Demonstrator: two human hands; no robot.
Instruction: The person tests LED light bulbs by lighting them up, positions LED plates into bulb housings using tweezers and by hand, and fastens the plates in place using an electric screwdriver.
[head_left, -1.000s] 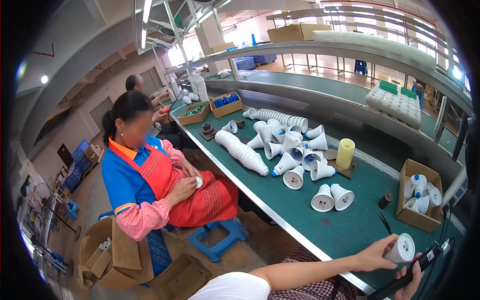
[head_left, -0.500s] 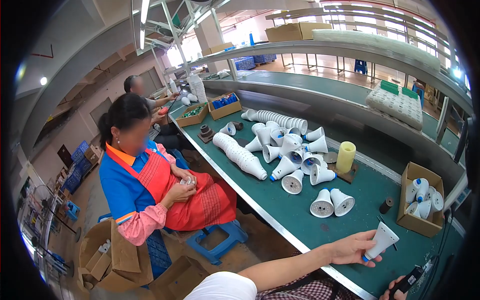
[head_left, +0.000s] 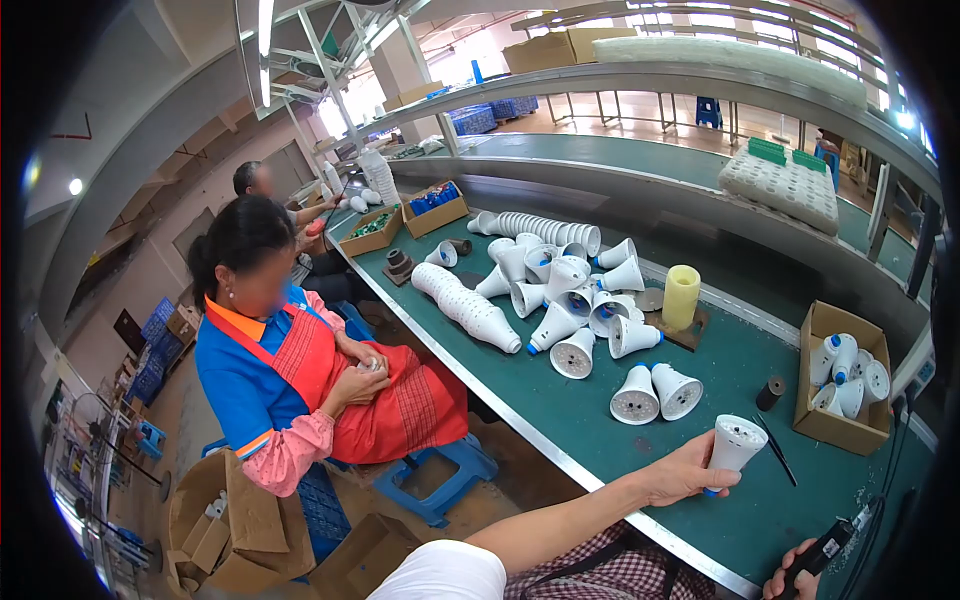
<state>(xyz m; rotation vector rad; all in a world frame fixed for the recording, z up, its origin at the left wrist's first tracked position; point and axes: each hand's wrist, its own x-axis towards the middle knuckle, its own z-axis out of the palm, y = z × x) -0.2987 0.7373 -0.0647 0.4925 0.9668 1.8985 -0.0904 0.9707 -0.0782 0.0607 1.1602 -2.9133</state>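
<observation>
My left hand (head_left: 690, 472) is closed around a white LED bulb housing (head_left: 738, 440) with a blue cap at its lower end. The housing stands nearly upright above the bench, its wide end up, showing a round plate with small holes. At the lower right, my right hand (head_left: 797, 570) grips a black electric screwdriver (head_left: 822, 552), whose metal tip points up and to the right. Two bulb housings (head_left: 652, 395) stand wide end toward me, farther up the bench. A black tweezer-like tool (head_left: 777, 450) lies just beyond my left hand.
A cardboard box (head_left: 845, 432) of housings stands at right. Beyond are a yellow cylinder (head_left: 682, 298), a dark small cylinder (head_left: 770, 393) and a pile of housings (head_left: 570, 285). A co-worker in a red apron (head_left: 350, 400) sits at left, handling a small part. The bench edge (head_left: 560, 475) runs diagonally.
My left hand has turned the bulb housing more upright, so its round plate now faces up, and moved it slightly left. The right hand still holds the screwdriver. The view has shifted slightly.
</observation>
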